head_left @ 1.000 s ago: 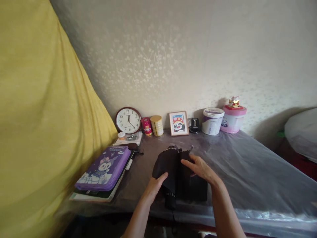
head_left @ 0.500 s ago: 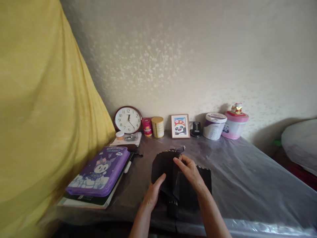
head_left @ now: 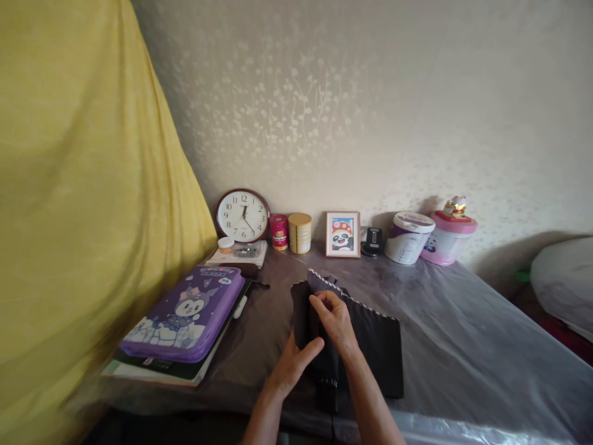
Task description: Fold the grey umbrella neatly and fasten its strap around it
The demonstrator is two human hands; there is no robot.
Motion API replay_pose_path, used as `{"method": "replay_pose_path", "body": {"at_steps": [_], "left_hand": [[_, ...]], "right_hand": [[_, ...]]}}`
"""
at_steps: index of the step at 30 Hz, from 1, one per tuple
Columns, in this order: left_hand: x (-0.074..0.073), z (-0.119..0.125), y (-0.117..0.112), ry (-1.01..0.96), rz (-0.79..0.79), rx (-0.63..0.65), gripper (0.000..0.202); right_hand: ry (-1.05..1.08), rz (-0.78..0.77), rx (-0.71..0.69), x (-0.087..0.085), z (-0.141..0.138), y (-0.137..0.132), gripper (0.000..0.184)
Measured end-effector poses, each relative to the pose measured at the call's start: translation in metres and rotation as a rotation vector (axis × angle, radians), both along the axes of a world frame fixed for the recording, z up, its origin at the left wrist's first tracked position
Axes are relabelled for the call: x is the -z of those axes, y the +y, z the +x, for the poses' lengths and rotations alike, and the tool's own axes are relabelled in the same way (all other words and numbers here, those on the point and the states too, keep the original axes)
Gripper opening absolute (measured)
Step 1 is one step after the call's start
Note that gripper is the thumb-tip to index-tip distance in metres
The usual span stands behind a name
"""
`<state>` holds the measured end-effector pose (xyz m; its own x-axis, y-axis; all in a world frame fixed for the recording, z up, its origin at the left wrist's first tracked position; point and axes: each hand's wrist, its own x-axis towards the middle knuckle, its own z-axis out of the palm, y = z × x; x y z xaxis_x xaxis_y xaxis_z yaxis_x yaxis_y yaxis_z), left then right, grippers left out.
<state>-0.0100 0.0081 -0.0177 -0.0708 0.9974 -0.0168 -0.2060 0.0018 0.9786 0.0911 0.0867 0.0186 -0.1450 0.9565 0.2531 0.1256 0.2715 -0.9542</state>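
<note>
A black folding umbrella (head_left: 375, 352), its cloth loose and edged with a black-and-white striped trim, lies at the front middle of the table. Its dark handle end points toward me, with a thin cord hanging down. My left hand (head_left: 296, 361) grips the gathered cloth from the left, thumb on top and the other fingers hidden behind the fabric. Above it, my right hand (head_left: 334, 318) pinches a fold of the cloth near the trimmed edge. One wide panel spreads flat to the right of my right wrist.
A purple zip case (head_left: 185, 315) rests on books at the left, beside a yellow curtain (head_left: 92, 185). Along the wall stand a clock (head_left: 243, 215), a red can (head_left: 278, 232), a yellow can (head_left: 300, 233), a picture frame (head_left: 343, 235) and two tubs, one a white tub (head_left: 407, 241).
My right hand has moved left and a little down across the cloth. A trimmed panel now stands up behind its fingers, and more fabric spreads to the right. The view has shifted slightly.
</note>
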Motion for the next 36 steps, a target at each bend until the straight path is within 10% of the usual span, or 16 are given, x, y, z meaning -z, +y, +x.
{"method": "replay_pose_path", "body": {"at_steps": [13, 19, 27, 36], "left_hand": [[0.003, 0.002, 0.004, 0.102, -0.246, -0.186, 0.037], [0.015, 0.000, 0.006, 0.131, -0.241, -0.205, 0.029], [0.011, -0.005, 0.002, 0.208, -0.264, -0.203, 0.021], [0.012, -0.004, 0.001, 0.224, -0.285, -0.193, 0.023]], "right_hand": [[-0.234, 0.264, -0.263, 0.003, 0.000, -0.005, 0.021], [-0.405, 0.394, -0.128, 0.009, 0.020, 0.006, 0.026], [-0.788, 0.071, 0.368, -0.001, 0.127, 0.028, 0.027], [-1.100, -0.309, 0.430, -0.004, 0.160, 0.022, 0.037]]}}
